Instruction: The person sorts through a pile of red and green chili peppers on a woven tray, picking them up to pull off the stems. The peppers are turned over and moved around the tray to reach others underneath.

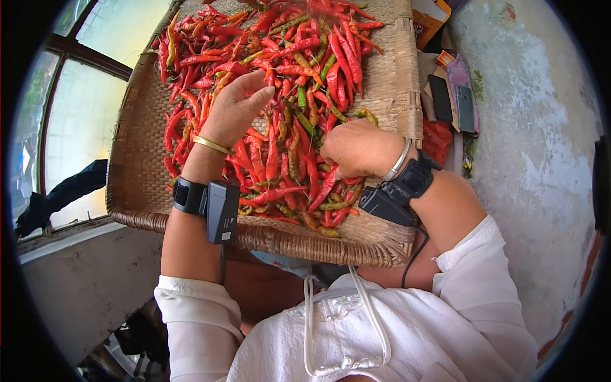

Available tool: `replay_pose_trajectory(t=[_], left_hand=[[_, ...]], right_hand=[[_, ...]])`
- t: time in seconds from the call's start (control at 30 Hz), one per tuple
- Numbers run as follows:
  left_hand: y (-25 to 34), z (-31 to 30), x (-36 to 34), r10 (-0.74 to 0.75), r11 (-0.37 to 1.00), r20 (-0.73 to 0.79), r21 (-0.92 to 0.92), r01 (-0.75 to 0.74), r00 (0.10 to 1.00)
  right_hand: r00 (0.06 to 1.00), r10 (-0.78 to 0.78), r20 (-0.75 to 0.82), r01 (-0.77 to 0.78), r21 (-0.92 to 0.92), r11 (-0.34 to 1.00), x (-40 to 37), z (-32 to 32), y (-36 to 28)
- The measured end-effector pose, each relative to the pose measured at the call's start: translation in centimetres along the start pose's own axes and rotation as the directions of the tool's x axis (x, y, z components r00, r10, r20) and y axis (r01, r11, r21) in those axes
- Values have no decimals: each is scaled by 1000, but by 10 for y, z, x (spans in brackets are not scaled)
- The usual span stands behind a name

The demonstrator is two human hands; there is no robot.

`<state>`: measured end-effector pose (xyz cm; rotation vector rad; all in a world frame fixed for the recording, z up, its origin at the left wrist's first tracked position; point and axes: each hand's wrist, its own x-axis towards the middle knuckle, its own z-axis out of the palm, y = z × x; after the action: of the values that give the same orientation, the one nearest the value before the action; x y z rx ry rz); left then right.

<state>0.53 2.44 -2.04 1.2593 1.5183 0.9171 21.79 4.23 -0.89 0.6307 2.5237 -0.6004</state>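
A big woven basket tray (388, 95) holds a heap of red chili peppers (280, 57) with some green ones (303, 97) mixed in. My left hand (234, 109) lies flat on the peppers near the middle of the tray, fingers spread and slightly curled. My right hand (356, 149) is curled into a loose fist over the peppers at the tray's right side; what its fingers pinch is hidden beneath them. Both wrists wear bangles and strapped black devices.
A window (76, 95) with a dark frame lies to the left. Two phones (453, 99) and a cardboard box (428, 19) rest on a ledge right of the tray. A rough plaster wall (541, 159) fills the right side.
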Motion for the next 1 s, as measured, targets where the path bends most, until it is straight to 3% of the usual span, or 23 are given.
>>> replay_pose_trajectory(t=[0.1,0.17,0.23,0.3,0.37,0.5,0.63,0.67,0.7,0.77,0.83,0.9,1.0], left_hand=[[7,22,-15,-4,999,316,32,-7,949],[-3,32,-18,87,964,413,196,-181,907],[2,39,-24,44,907,470,351,-232,881],[-1,44,-26,40,893,497,371,-254,867],[-3,46,-26,33,879,525,389,-275,851],[2,47,-29,-11,866,568,417,-276,823],[4,46,-32,-9,904,627,339,-262,779],[-1,46,-34,89,887,615,309,-343,783],[2,47,-34,84,892,611,305,-332,787],[12,46,-33,-52,888,610,391,-243,791],[5,47,-32,-9,925,570,317,-210,821],[9,44,-30,-111,988,510,150,39,853],[18,36,-27,-124,980,521,200,21,845]], right_hand=[[998,30,-58,-34,-69,997,0,5,1],[999,31,-21,-33,-98,995,0,5,-1],[1000,27,-6,-28,-87,996,-2,4,-3],[1000,23,10,-22,-74,997,-2,8,-2],[994,-39,-98,30,-90,995,-1,19,3],[998,4,-61,-10,-92,996,-5,10,0],[991,-20,-131,22,15,1000,-3,7,12],[973,-45,-228,80,148,986,-6,3,16],[944,-55,-325,149,271,951,-7,-3,18],[933,-36,-358,185,392,901,-8,-9,23],[909,-19,-415,239,485,841,-7,-10,27],[917,38,-396,223,590,776,-9,-15,26],[930,134,-342,187,755,629,-13,-25,27]])
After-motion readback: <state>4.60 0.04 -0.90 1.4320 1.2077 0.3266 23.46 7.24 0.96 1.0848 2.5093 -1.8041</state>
